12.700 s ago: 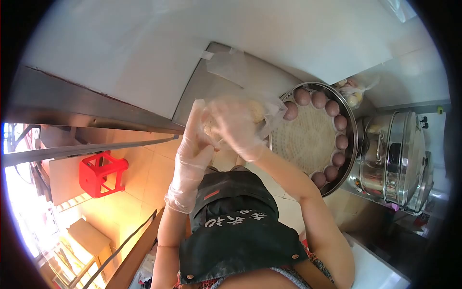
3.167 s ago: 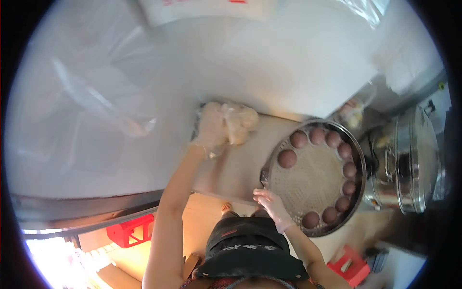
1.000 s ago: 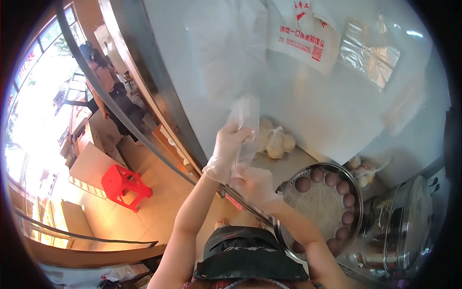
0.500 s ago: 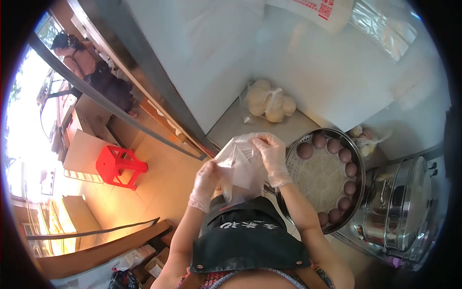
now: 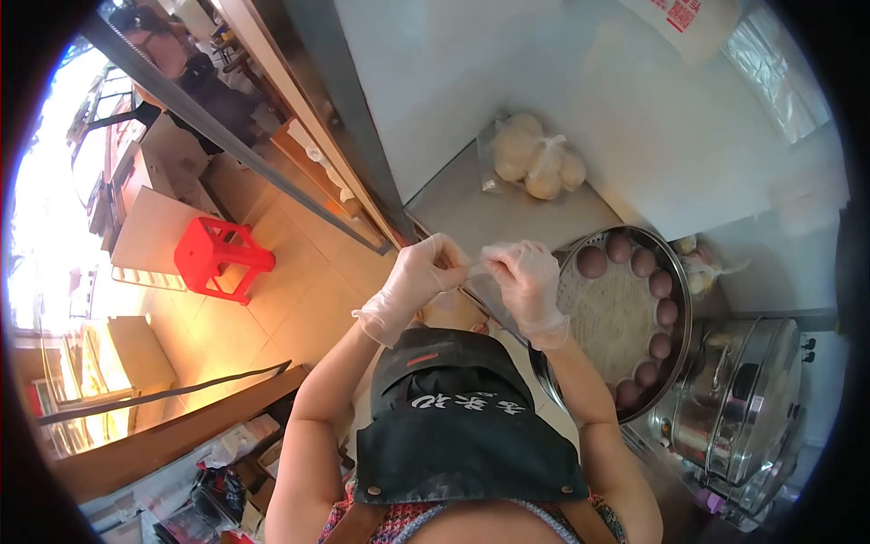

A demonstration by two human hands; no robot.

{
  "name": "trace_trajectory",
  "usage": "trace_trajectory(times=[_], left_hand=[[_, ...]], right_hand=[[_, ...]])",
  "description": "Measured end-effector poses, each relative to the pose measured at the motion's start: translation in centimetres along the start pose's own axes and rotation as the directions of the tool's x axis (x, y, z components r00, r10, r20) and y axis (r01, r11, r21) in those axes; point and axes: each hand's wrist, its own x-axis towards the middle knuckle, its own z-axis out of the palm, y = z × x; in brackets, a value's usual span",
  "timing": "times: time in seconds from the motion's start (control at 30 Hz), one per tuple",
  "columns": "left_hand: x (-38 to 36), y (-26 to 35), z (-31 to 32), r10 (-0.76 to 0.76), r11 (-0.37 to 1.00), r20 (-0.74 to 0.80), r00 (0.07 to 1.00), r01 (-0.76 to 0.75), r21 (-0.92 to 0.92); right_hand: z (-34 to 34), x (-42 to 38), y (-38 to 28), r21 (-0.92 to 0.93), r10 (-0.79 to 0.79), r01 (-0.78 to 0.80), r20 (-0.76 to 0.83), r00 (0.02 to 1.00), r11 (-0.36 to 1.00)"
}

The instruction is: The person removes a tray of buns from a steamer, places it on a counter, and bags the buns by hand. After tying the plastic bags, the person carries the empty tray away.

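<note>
My left hand [image 5: 412, 283] and my right hand [image 5: 527, 288], both in thin clear gloves, are raised close together above my dark apron. Each is closed in a pinch on a thin, clear plastic bag [image 5: 478, 270], which is hard to see; a strip of it spans the gap between the fingers. Just right of my right hand stands a round steamer tray [image 5: 686, 313] with a pale mesh liner [image 5: 607, 313]. Several brown round buns [image 5: 661, 285] line its right side. Beyond my hands, a knotted clear bag of pale buns [image 5: 535, 156] rests on the metal counter [image 5: 462, 204].
Stacked metal steamer pots [image 5: 725, 399] stand at the lower right. Another tied bag [image 5: 702, 272] sits behind the tray. A red stool [image 5: 222, 258] is on the tiled floor at left, past a metal-framed partition [image 5: 362, 145]. Another person [image 5: 204, 82] is at the upper left.
The plastic bag was spread and crumpled between my hands; now it is barely visible between pinched fingers. My hands have shifted slightly right, and the view has turned a little.
</note>
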Motion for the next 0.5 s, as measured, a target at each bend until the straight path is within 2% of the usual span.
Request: trace_trajectory(times=[0.1,0.2,0.3,0.4,0.5], left_hand=[[0.1,-0.2,0.6,-0.112,0.991,0.036,0.993,0.115,-0.068],[0.3,-1.5,1.2,-0.164,0.972,0.096,0.982,0.178,-0.155],[0.6,-2.8,1.9,-0.187,0.904,0.154,0.970,0.232,-0.359],[0.6,-3.7,2.6,-0.227,0.847,0.161,0.960,0.277,-0.454],[0.2,-2.5,3.5,-0.293,0.874,0.095,0.951,0.307,-0.378]], right_hand=[[0.7,-0.8,0.4,-0.006,0.000,0.000,-0.025,1.000,1.000],[0.9,-1.0,0.3,-0.010,0.053,-0.054,-0.036,0.998,0.999],[1.2,-1.4,0.6,0.029,0.105,-0.103,-0.074,0.992,0.994],[0.2,-1.7,-0.9,-0.146,0.254,-0.289,-0.219,0.942,0.946],[1.0,-5.3,-1.2,0.122,0.606,-0.600,-0.015,0.795,0.791]])
